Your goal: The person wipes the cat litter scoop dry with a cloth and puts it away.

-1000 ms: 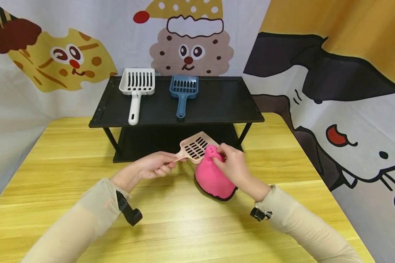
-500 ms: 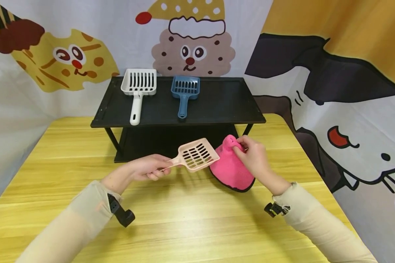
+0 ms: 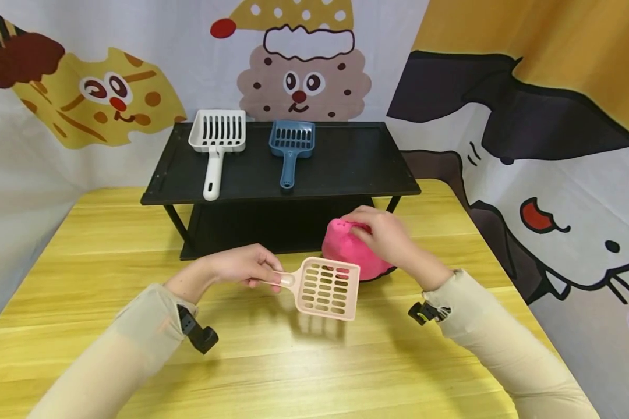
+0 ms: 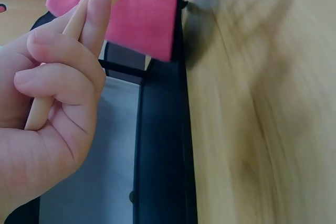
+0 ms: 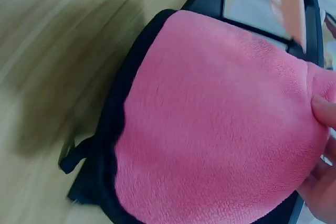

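Observation:
My left hand (image 3: 246,265) grips the thin handle of a pale peach litter scoop (image 3: 332,291), its slotted basket held over the table in front of me. In the left wrist view, curled fingers wrap that handle (image 4: 39,111). My right hand (image 3: 388,233) pinches a pink plush cloth (image 3: 340,247) by its gathered top. The cloth hangs just behind the scoop, which overlaps its lower left part in the head view. The right wrist view shows the cloth's black edging (image 5: 113,129) and a small black loop (image 5: 76,155).
A black two-level rack (image 3: 356,169) stands at the back of the wooden table (image 3: 272,366). On its top lie a white litter scoop (image 3: 215,169) and a blue litter scoop (image 3: 289,166). A printed curtain (image 3: 188,64) hangs behind.
The cloth has come off the scoop's basket, swung right, then back left behind it. The scoop has turned and moved down toward me. Both hands keep their holds.

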### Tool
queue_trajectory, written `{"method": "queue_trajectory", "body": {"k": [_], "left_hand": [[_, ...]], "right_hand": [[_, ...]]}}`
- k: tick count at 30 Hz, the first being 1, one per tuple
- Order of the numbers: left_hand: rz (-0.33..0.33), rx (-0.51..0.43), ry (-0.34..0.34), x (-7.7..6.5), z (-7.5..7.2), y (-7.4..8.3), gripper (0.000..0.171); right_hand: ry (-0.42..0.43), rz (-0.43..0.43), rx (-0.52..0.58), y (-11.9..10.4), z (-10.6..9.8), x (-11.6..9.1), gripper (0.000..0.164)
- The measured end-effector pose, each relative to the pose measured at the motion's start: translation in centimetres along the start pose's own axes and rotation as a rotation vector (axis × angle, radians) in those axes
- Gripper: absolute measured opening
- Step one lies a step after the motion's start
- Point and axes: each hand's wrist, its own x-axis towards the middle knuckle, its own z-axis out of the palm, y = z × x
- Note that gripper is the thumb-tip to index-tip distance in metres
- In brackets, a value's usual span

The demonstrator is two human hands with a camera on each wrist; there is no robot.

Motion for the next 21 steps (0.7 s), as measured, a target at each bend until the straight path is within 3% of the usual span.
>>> {"method": "queue_trajectory", "body": {"k": [5,14,21], "left_hand": [[0.030,-0.003,-0.017,0.6,-0.2,0.7,0.021],[0.042,-0.035,-0.013,0.6,-0.4,0.7,0.020],[0.060,-0.050,-0.010,0.4,-0.6,0.4,0.023]], "right_hand": [[-0.136,-0.101,0.076,-1.5,0.7,1.1,0.024],[-0.363,-0.086,0.299,-0.7,1.2,2.0,0.019],[-0.421,-0.099,0.354,0.4,0.9,2.0,0.017]]}}
